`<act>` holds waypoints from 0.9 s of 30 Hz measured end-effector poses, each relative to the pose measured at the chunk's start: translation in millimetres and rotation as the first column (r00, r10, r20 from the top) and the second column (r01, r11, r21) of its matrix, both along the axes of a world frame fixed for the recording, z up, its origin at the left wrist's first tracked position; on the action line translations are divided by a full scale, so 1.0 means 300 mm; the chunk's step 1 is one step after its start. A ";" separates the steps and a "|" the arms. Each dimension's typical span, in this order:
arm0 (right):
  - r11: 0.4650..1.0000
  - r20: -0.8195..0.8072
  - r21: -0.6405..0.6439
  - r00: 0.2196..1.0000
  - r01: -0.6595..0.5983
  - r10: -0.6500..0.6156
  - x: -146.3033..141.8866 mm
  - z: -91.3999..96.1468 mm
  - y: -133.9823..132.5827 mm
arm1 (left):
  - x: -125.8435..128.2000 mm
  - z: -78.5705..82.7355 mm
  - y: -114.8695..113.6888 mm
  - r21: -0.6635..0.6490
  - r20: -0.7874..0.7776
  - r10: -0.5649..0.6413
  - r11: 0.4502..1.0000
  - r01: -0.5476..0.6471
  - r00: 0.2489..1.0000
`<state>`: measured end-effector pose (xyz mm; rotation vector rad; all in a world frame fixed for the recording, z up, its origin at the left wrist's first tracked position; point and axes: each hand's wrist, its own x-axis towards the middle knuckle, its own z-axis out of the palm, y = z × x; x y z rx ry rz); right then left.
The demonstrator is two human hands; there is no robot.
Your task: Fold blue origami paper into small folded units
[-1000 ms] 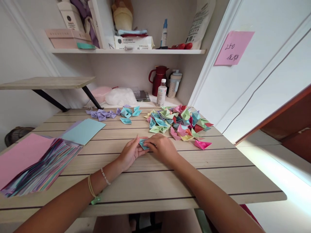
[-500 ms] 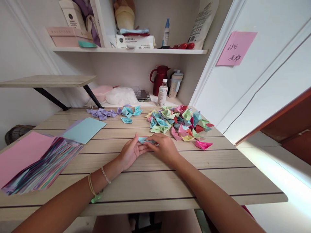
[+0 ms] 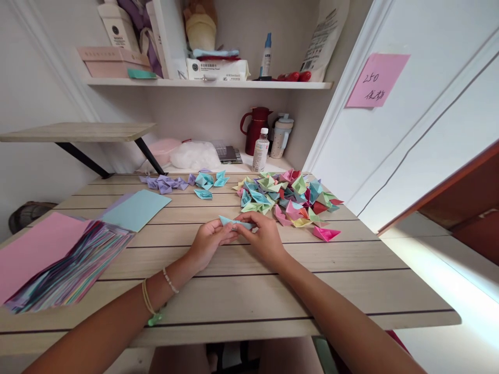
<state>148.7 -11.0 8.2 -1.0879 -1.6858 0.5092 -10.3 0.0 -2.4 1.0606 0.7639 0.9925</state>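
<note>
Between my two hands, just over the middle of the table, is a folded light-blue paper boat (image 3: 230,222), its pointed left end showing. My left hand (image 3: 208,240) pinches it from the left, thumb on the near side. My right hand (image 3: 263,236) grips its right part, which the fingers partly cover. Beyond the hands to the right lies a heap of folded paper boats (image 3: 286,192) in many colours, with a bright pink boat (image 3: 326,234) at its near edge. Farther left are a few blue paper boats (image 3: 205,180) and several purple folded pieces (image 3: 166,183).
A fanned stack of coloured paper (image 3: 78,265) and light-blue sheets (image 3: 136,209) lie on the left of the slatted table (image 3: 249,296). Behind stand a bottle (image 3: 260,151), a dark red jug (image 3: 257,130) and a tumbler (image 3: 281,136). A raised wooden shelf (image 3: 78,131) overhangs the back left.
My left thumb has come down from pointing up and now presses on the blue paper boat. The paper is tilted, with its left tip raised. The heap has not changed.
</note>
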 end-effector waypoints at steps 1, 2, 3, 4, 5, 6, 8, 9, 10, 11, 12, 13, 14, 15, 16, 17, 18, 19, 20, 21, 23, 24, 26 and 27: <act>1.000 -0.017 0.006 0.999 0.030 -0.030 -0.002 0.000 0.000 | 0.000 0.001 -0.001 0.003 -0.006 0.013 1.000 -0.013 1.000; 0.999 -0.042 -0.007 0.998 0.052 -0.053 -0.004 -0.002 0.000 | -0.001 0.001 -0.002 0.004 -0.012 0.027 1.000 -0.027 1.000; 0.997 -0.073 -0.045 0.996 0.055 -0.058 -0.004 -0.004 0.002 | -0.001 0.001 -0.004 0.003 -0.018 0.045 0.999 -0.045 0.999; 0.994 -0.106 -0.101 0.993 0.031 -0.042 -0.004 -0.008 0.005 | -0.002 0.000 -0.004 0.002 -0.024 0.066 0.998 -0.066 0.998; 0.987 -0.141 -0.162 0.990 -0.015 -0.008 -0.002 -0.013 0.008 | -0.002 -0.001 -0.004 0.002 -0.032 0.089 0.996 -0.089 0.996; 0.974 -0.172 -0.214 0.984 -0.069 0.032 0.000 -0.018 0.011 | -0.003 -0.002 -0.004 0.004 -0.043 0.114 0.994 -0.114 0.993; 0.952 -0.216 -0.269 0.973 -0.145 0.087 0.004 -0.027 0.017 | -0.004 -0.004 -0.002 0.022 -0.079 0.158 0.987 -0.156 0.984; 0.948 -0.225 -0.278 0.970 -0.157 0.094 0.005 -0.030 0.018 | -0.005 -0.004 0.000 0.041 -0.101 0.178 0.984 -0.175 0.979; 0.946 -0.232 -0.284 0.968 -0.158 0.092 0.005 -0.031 0.018 | -0.005 -0.004 0.001 0.066 -0.124 0.196 0.980 -0.190 0.973; 0.942 -0.240 -0.293 0.967 -0.162 0.091 0.005 -0.032 0.018 | -0.006 -0.003 0.003 0.095 -0.147 0.214 0.975 -0.202 0.966; 0.938 -0.249 -0.302 0.964 -0.170 0.094 0.003 -0.031 0.016 | -0.006 -0.001 0.005 0.126 -0.167 0.230 0.969 -0.211 0.959; 0.934 -0.258 -0.311 0.961 -0.179 0.099 0.001 -0.030 0.014 | -0.006 0.001 0.006 0.153 -0.181 0.242 0.964 -0.216 0.953; 0.931 -0.264 -0.317 0.959 -0.184 0.100 -0.001 -0.028 0.011 | -0.006 0.003 0.007 0.175 -0.186 0.251 0.960 -0.220 0.950; 0.930 -0.267 -0.319 0.959 -0.181 0.095 -0.004 -0.026 0.009 | -0.006 0.006 0.008 0.192 -0.186 0.256 0.956 -0.220 0.949; 0.931 -0.265 -0.321 0.960 -0.172 0.086 -0.007 -0.025 0.006 | -0.006 0.008 0.009 0.206 -0.182 0.258 0.954 -0.220 0.949; 0.934 -0.257 -0.321 0.964 -0.156 0.072 -0.009 -0.025 0.005 | -0.006 0.009 0.009 0.216 -0.176 0.259 0.951 -0.219 0.950; 0.937 -0.247 -0.321 0.967 -0.138 0.058 -0.010 -0.025 0.004 | -0.005 0.009 0.010 0.223 -0.172 0.257 0.951 -0.216 0.951; 0.938 -0.236 -0.323 0.971 -0.126 0.049 -0.010 -0.027 0.004 | -0.004 0.009 0.010 0.225 -0.172 0.252 0.951 -0.211 0.952; 0.939 -0.224 -0.323 0.973 -0.120 0.047 -0.010 -0.028 0.005 | -0.003 0.008 0.010 0.218 -0.173 0.242 0.955 -0.202 0.955; 0.941 -0.212 -0.318 0.976 -0.114 0.047 -0.008 -0.030 0.007 | -0.003 0.006 0.011 0.200 -0.174 0.226 0.961 -0.190 0.959; 0.953 -0.188 -0.285 0.981 -0.105 0.051 -0.001 -0.033 0.012 | -0.005 0.001 0.014 0.147 -0.166 0.206 0.972 -0.182 0.964; 0.961 -0.177 -0.260 0.983 -0.098 0.053 0.003 -0.034 0.015 | -0.008 0.000 0.017 0.122 -0.158 0.203 0.975 -0.185 0.966; 0.977 -0.150 -0.200 0.988 -0.071 0.041 0.013 -0.034 0.020 | -0.019 0.001 0.025 0.095 -0.141 0.216 0.974 -0.204 0.966; 0.985 -0.126 -0.165 0.992 -0.052 0.031 0.018 -0.033 0.021 | -0.027 0.003 0.029 0.090 -0.135 0.226 0.972 -0.215 0.965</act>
